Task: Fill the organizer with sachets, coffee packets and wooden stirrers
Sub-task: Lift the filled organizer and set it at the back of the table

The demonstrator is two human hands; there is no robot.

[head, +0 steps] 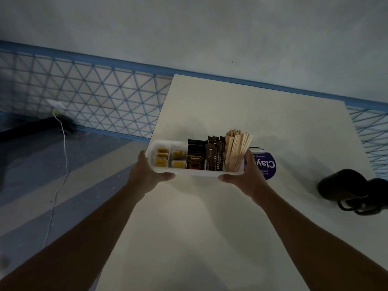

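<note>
Left hand point(147, 175) and right hand point(249, 179) grip organizer point(195, 172) at its ends.

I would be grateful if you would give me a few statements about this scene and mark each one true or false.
1. The left hand and the right hand grip the organizer, one at each end. True.
2. The wooden stirrers stand at the organizer's left end. False: they stand at its right end, beside the right hand.
3. Yellow sachets fill the two leftmost compartments. True.
4. The purple round container sits inside the organizer. False: it is on the table, behind the right hand.
5. A black object lies on the table to the right of the organizer. True.
</note>
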